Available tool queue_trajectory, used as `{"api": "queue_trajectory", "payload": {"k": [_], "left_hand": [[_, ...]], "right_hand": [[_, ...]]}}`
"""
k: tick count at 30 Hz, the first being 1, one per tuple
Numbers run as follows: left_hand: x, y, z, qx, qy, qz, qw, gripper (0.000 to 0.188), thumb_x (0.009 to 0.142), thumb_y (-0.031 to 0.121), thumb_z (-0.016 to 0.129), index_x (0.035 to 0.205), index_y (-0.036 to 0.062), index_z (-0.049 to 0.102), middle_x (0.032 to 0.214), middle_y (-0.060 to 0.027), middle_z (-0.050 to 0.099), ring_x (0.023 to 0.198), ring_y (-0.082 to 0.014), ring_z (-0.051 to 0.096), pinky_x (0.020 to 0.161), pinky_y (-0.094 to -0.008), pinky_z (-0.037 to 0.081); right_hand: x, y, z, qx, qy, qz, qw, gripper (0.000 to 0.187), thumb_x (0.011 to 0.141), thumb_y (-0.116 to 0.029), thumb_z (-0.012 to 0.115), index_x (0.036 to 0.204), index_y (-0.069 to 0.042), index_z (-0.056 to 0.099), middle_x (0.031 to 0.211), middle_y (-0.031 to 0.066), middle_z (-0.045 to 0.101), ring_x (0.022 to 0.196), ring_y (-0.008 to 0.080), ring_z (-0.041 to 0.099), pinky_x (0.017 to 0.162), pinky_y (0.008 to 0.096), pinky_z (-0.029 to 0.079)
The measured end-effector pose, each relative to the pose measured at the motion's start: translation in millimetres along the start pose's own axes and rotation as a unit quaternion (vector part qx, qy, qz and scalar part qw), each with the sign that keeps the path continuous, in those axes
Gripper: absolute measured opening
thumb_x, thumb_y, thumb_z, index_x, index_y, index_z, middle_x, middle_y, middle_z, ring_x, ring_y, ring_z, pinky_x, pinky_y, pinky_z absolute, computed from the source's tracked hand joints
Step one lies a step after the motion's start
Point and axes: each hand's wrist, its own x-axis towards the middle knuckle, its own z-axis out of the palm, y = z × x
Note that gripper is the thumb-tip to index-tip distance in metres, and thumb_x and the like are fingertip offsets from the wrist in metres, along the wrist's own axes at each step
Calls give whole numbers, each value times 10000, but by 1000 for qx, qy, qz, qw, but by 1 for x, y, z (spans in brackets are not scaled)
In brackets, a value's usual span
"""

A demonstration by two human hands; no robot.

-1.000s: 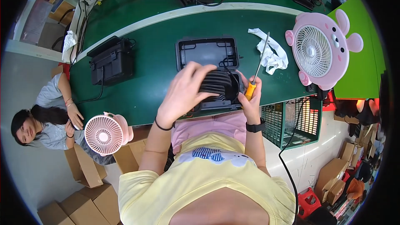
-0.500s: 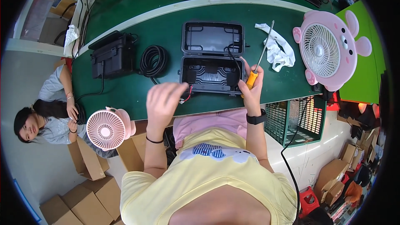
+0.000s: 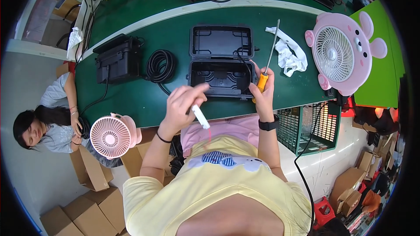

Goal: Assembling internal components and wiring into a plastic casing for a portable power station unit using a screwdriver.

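Note:
An open black plastic box (image 3: 199, 92) lies on the green table in front of me, its lid (image 3: 222, 41) tipped back on the far side. A black cable runs inside along the right end. My right hand (image 3: 265, 98) is closed around a screwdriver (image 3: 262, 82) with an orange-yellow handle, its blade pointing away; fingers also touch the box's right end. Just before the box's near left corner, my left hand (image 3: 183, 105) is closed on a slim white rectangular piece (image 3: 201, 117), from whose near end a blurred thin red wire hangs.
A coiled black cable (image 3: 160, 66) and a closed black box (image 3: 117, 59) stand to the left. Crumpled white cloth (image 3: 290, 57) and a pink fan (image 3: 334, 54) are on the right. Another person (image 3: 54, 124) sits left beside a smaller pink fan (image 3: 110, 137). A green crate (image 3: 302, 126) stands below the table.
My left hand has shifted right and now shows the white piece, turned toward me with its red wire. The right hand still holds the screwdriver by the box. The other person's head has lowered.

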Motion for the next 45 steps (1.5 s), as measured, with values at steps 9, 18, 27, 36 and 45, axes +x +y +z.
{"api": "queue_trajectory", "payload": {"k": [9,18,27,36,45], "left_hand": [[42,22,17,107,-11,-186,977,860,716,445,840,1386,78,444,1098,-144,504,952,-334,492,776,-459,482],[36,4,21,234,-23,-187,954,133,863,148,707,955,94,625,954,-113,467,885,-300,577,644,-420,522],[63,14,36,-19,-110,-143,983,814,727,230,847,1427,95,452,952,-126,621,847,-299,625,753,-399,527],[40,27,61,221,-238,7,946,815,766,476,756,1493,427,391,900,-58,625,816,-261,593,686,-366,558],[33,15,71,232,-184,60,953,545,713,360,797,1189,163,619,862,-12,596,865,-192,594,684,-298,550]], "right_hand": [[1,2,1,-9,19,23,1000,535,804,64,638,1244,-107,384,1259,47,486,712,30,459,566,162,402],[-1,0,1,-3,8,24,1000,548,808,74,620,1273,-92,382,1412,109,433,899,49,496,678,163,441],[0,7,-1,-2,-3,8,1000,559,797,66,622,1279,-79,378,1388,131,439,1286,167,419,1039,280,371],[19,2,-19,85,-8,-8,996,356,918,6,580,1214,-100,413,1334,176,568,662,29,513,584,158,446],[110,-19,-11,-258,18,-54,964,318,958,-235,664,1219,-129,515,984,21,642,759,81,611,567,250,513]]}}
